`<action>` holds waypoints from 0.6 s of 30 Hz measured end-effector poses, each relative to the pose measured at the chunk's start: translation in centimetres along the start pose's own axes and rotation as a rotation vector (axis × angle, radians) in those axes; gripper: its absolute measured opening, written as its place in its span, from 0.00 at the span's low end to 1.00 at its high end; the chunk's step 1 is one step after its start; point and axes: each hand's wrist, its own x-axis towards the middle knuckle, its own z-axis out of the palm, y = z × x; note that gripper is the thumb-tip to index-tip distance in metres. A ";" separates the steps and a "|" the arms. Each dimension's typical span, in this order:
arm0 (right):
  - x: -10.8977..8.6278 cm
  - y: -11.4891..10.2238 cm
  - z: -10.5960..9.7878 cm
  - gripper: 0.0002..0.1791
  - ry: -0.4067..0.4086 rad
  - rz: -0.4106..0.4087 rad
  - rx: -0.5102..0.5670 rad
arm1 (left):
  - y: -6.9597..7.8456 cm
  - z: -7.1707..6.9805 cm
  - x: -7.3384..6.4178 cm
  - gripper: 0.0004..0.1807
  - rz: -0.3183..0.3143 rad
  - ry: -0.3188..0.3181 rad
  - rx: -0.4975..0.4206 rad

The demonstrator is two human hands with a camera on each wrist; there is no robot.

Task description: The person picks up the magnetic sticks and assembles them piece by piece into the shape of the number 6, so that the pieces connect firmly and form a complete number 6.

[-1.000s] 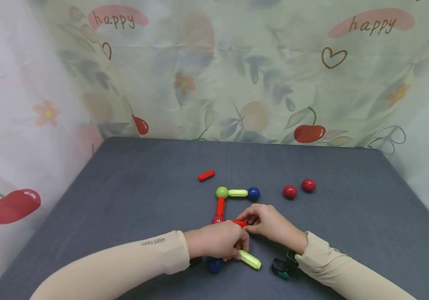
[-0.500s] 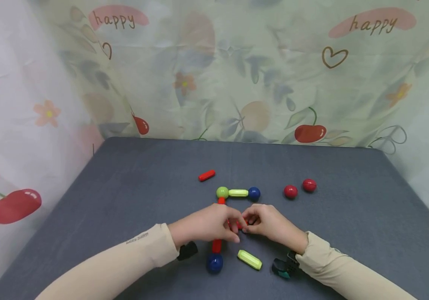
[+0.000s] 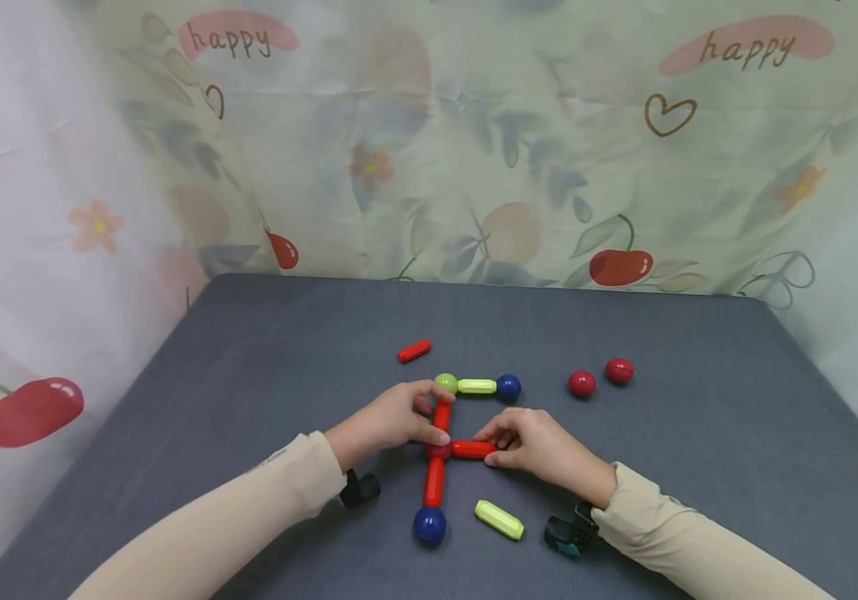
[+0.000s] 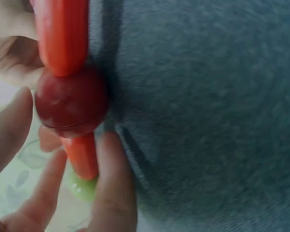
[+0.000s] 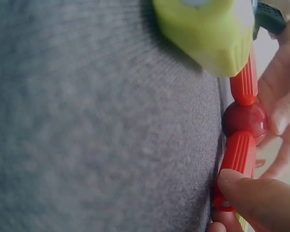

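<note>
Red rods and coloured balls, which look like a magnetic building set, lie joined on the table. A red ball [image 3: 439,452] links an upper red rod [image 3: 442,414], a lower red rod [image 3: 434,482] and a right-hand red rod [image 3: 472,450]. My right hand [image 3: 532,447] pinches the right-hand rod's free end, its thumb [image 5: 232,176] on top. Around the upper rod my left hand [image 3: 397,419] spreads its fingers, the thumb [image 4: 113,179] beside it; firm contact cannot be told. A green ball [image 3: 445,383] tops that rod, and a blue ball [image 3: 430,526] ends the lower one.
From the green ball a yellow-green rod [image 3: 477,387] runs to another blue ball [image 3: 508,387]. A loose yellow-green rod [image 3: 499,519] lies near the right wrist. Farther back are a loose red rod [image 3: 414,351] and two red balls [image 3: 582,383] [image 3: 619,371].
My left hand has left the yellow-green rod near the front and moved back and left to the upper red rod. The right hand stays at the right-hand red rod.
</note>
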 end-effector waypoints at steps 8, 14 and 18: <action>0.1 -0.1 0.0 0.12 -0.005 -0.001 -0.009 | -0.5 0.2 0.4 0.23 -0.019 -0.058 -0.107; 0.1 -0.1 0.0 0.12 -0.003 0.004 -0.010 | -0.5 0.1 0.4 0.23 -0.034 -0.075 -0.141; 0.0 -0.1 -0.1 0.12 -0.001 0.007 -0.008 | -0.5 0.0 0.4 0.23 -0.043 -0.078 -0.150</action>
